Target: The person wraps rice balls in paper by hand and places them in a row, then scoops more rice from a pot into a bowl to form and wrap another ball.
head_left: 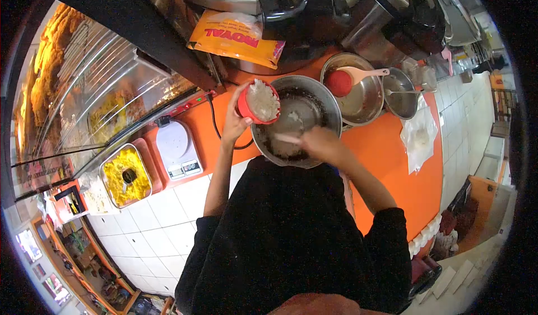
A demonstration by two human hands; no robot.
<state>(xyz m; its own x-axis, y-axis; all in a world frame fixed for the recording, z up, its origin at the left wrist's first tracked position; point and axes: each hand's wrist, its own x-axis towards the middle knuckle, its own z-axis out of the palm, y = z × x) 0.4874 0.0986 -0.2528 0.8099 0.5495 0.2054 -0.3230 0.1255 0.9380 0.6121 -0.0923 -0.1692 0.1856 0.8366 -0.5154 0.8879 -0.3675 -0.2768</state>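
My left hand (234, 123) is wrapped round a red cup (246, 109) heaped with a pale, greyish food (262, 100), held tilted over the left rim of a large metal pot (335, 109). Inside that pot, my right hand (318, 145) is closed on the handle of a pale utensil (288, 139), blurred by motion; its tip is low in the pot. Some pale residue clings to the pot's dark bottom.
Right of the pot are a metal pot (367, 105) with a red ladle (339, 83) and a smaller pan (400, 82). A yellow packet (235, 42) lies behind. Left stand a kitchen scale (174, 141), a tray of yellow food (120, 172) and a glass display case (101, 85).
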